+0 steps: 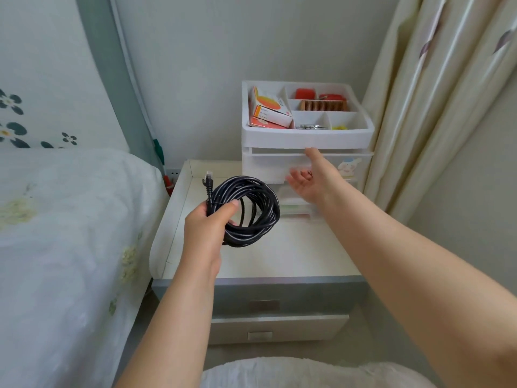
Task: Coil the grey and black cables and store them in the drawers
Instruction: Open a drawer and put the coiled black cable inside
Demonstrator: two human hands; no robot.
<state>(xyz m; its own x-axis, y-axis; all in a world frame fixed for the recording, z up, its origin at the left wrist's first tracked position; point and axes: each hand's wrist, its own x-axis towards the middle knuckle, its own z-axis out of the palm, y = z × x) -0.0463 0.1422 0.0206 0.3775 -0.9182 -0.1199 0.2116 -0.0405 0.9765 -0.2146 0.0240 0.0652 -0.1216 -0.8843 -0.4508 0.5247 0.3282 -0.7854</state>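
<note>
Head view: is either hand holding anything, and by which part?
The left hand grips the coiled black cable at the coil's left side, just below its plug end. The right hand is open at the drawer unit, holding nothing.

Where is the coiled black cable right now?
In the head view, the coiled black cable is held in the left hand, above the bedside table, left of the white drawer organizer.

One coiled black cable [246, 211], two hands, two orange boxes [270, 109]
</note>
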